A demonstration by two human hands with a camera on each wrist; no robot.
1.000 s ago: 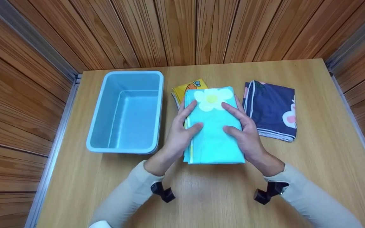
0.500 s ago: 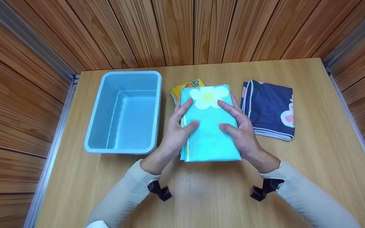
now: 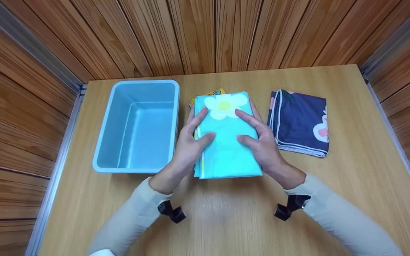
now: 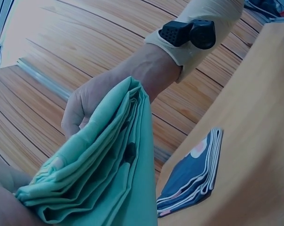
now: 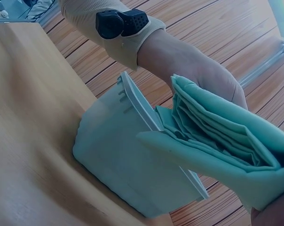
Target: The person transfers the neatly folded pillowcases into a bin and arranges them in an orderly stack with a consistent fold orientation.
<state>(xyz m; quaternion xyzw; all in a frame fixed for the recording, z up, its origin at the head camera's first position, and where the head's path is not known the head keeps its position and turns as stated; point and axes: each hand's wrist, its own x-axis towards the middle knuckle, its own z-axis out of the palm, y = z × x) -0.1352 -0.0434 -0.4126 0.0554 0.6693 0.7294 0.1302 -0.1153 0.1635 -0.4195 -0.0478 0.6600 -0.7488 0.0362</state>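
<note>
A thick folded turquoise cloth (image 3: 226,153) with a white flower and yellow centre is held up above the table. My left hand (image 3: 190,145) grips its left edge, thumb on top and the other fingers partly beneath. On the opposite edge, my right hand (image 3: 264,145) holds it the same way. Several stacked layers of the cloth (image 4: 109,155) show end-on in the left wrist view. Behind it, a yellow folded cloth (image 3: 219,92) peeks out, mostly hidden. To the right lies a navy folded cloth (image 3: 301,121) with white edging and a pink-and-white print.
A light blue plastic bin (image 3: 96,142) stands on the wooden table (image 3: 222,220), left of my left hand. In the right wrist view its outer wall (image 5: 114,141) is close beside the turquoise cloth. Wood-panelled walls (image 3: 198,35) enclose the back and sides.
Both hands have carried the turquoise cloth left and slightly away from me, covering more of the yellow cloth. The grip looks the same. The whole view has shifted slightly.
</note>
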